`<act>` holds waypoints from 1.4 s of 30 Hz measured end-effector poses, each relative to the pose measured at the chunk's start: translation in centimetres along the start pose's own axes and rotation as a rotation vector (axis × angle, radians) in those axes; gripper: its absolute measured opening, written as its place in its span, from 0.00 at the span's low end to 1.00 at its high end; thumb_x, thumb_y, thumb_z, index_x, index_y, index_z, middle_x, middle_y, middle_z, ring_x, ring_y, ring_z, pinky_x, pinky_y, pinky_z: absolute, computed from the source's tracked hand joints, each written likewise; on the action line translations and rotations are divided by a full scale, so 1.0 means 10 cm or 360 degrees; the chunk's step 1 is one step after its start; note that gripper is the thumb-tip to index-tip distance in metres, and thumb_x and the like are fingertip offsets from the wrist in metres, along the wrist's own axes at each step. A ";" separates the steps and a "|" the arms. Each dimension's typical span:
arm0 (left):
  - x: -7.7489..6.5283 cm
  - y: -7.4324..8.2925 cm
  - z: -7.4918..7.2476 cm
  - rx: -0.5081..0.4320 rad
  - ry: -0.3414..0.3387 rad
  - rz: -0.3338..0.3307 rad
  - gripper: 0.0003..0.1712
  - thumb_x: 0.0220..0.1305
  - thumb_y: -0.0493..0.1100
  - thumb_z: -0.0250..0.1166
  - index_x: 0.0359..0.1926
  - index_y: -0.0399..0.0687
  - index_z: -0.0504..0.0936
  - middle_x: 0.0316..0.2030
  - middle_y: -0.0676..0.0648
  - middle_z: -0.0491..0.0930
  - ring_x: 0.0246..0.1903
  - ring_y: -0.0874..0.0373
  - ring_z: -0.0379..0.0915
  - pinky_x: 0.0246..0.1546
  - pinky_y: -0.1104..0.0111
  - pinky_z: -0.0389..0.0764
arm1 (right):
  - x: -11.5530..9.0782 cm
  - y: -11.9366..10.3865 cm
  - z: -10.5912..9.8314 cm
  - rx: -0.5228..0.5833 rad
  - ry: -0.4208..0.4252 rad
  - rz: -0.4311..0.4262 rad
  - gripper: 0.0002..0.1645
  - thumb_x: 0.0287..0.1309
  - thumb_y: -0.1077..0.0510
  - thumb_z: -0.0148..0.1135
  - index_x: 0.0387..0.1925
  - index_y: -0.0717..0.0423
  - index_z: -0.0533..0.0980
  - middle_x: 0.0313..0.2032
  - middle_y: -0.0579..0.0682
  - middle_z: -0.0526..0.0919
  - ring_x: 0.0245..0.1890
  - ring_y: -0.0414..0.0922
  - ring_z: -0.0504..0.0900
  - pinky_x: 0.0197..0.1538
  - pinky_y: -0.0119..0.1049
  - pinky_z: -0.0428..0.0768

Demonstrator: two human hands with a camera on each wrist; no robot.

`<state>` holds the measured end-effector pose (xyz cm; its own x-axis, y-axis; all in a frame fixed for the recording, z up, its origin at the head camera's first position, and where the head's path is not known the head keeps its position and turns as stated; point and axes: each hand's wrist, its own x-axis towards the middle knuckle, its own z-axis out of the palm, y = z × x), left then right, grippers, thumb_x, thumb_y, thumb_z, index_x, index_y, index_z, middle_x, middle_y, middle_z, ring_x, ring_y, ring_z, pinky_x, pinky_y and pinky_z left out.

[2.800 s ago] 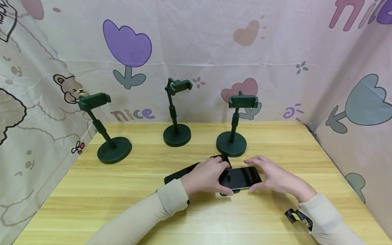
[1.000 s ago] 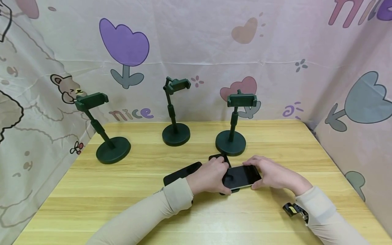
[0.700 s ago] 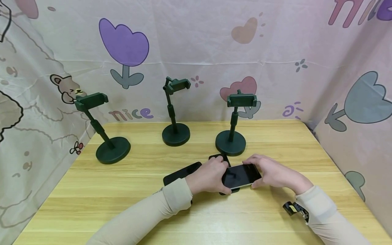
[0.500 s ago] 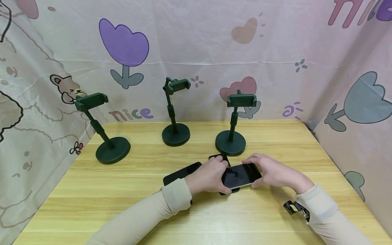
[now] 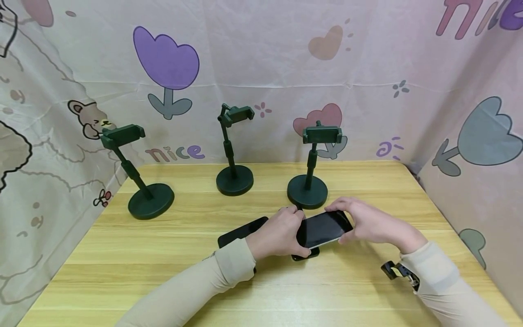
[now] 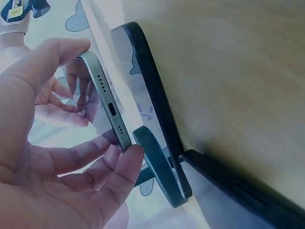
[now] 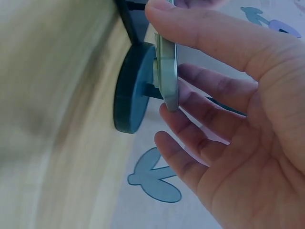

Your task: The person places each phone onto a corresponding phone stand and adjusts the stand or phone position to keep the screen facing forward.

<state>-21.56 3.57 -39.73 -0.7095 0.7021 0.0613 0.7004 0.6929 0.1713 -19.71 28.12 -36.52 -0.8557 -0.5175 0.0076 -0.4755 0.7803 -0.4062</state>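
Patterned cloth (image 5: 261,54) backed the bench (image 5: 122,254). Right of its middle, the green phone (image 5: 324,230) was raised over a black phone (image 5: 305,256), long axis slanting toward the far edge; left hand (image 5: 277,234) and right hand (image 5: 373,223) each pinched 1 end between fingers.

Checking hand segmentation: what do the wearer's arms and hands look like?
Left hand and right hand: bare, no gloves visible. Left sleeve and right sleeve: long, beige, each with a wide cuff at the wrist. By the right cuff, a small black device with a yellow patch; no cables distinguishable.
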 end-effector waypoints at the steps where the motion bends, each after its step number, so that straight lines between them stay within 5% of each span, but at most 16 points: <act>1: 0.00 0.00 -0.01 -0.0006 0.0006 0.0000 0.45 0.39 0.71 0.70 0.51 0.45 0.77 0.38 0.52 0.71 0.34 0.60 0.66 0.35 0.73 0.74 | 0.00 -0.01 -0.02 -0.0005 0.0002 -0.0003 0.44 0.35 0.54 0.80 0.60 0.52 0.74 0.56 0.49 0.73 0.54 0.50 0.70 0.55 0.49 0.71; 13: -0.01 -0.04 -0.09 -0.0129 0.0257 0.0066 0.42 0.38 0.68 0.72 0.49 0.44 0.79 0.37 0.54 0.68 0.33 0.63 0.63 0.32 0.78 0.73 | -0.01 -0.13 -0.24 -0.0006 0.0097 -0.0055 0.42 0.36 0.56 0.79 0.59 0.53 0.75 0.56 0.49 0.72 0.54 0.49 0.70 0.53 0.49 0.73; 30: 0.00 -0.08 -0.17 -0.0215 0.0387 -0.0032 0.45 0.39 0.69 0.71 0.52 0.43 0.79 0.38 0.54 0.69 0.34 0.64 0.64 0.34 0.76 0.76 | -0.03 -0.15 -0.36 0.0094 0.0310 -0.0124 0.48 0.42 0.58 0.77 0.67 0.55 0.66 0.62 0.52 0.69 0.59 0.53 0.69 0.56 0.54 0.71; 42: 0.03 -0.10 -0.22 -0.0217 0.0496 -0.0086 0.44 0.39 0.70 0.71 0.52 0.45 0.78 0.37 0.54 0.68 0.33 0.64 0.63 0.31 0.75 0.74 | -0.05 -0.06 -0.30 0.0301 0.0420 0.0060 0.51 0.49 0.48 0.73 0.71 0.58 0.59 0.51 0.50 0.78 0.47 0.46 0.78 0.49 0.47 0.77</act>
<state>-22.63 2.77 -37.71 -0.7495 0.5664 0.3426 0.6594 0.6845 0.3108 -19.63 28.92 -33.51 -0.9072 -0.3612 0.2158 -0.4172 0.7055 -0.5730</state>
